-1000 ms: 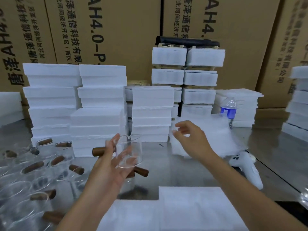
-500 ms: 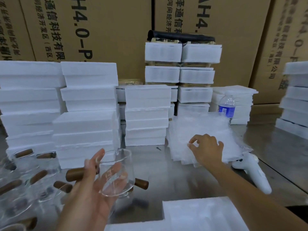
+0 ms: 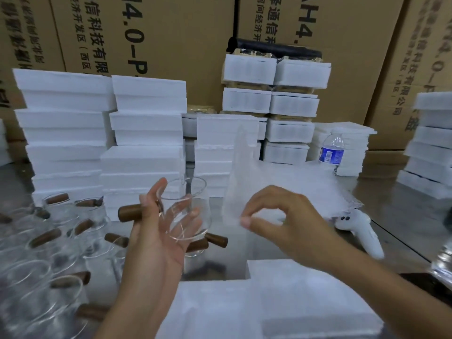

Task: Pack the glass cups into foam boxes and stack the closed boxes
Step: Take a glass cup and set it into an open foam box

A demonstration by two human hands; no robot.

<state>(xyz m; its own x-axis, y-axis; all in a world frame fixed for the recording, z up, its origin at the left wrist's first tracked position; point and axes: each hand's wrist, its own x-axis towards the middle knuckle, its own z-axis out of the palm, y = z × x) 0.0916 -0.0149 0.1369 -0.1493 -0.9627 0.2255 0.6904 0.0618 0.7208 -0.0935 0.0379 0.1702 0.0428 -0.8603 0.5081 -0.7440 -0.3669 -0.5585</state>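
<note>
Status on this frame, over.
Left hand holds glass cup. Right hand pinches wrap sheet, raised off its pile. Foam box in front, cup not yet in. Right forearm crosses over box.

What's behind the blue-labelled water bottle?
A stack of flat white foam slabs stands behind the clear plastic water bottle, brown cardboard cartons beyond. The bottle hides part of the stack's left side.

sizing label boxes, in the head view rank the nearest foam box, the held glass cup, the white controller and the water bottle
1. foam box, largest, but nearest the camera.
2-3. glass cup and white controller look alike, left unranked.
4. water bottle, smallest, also farthest away.
</note>
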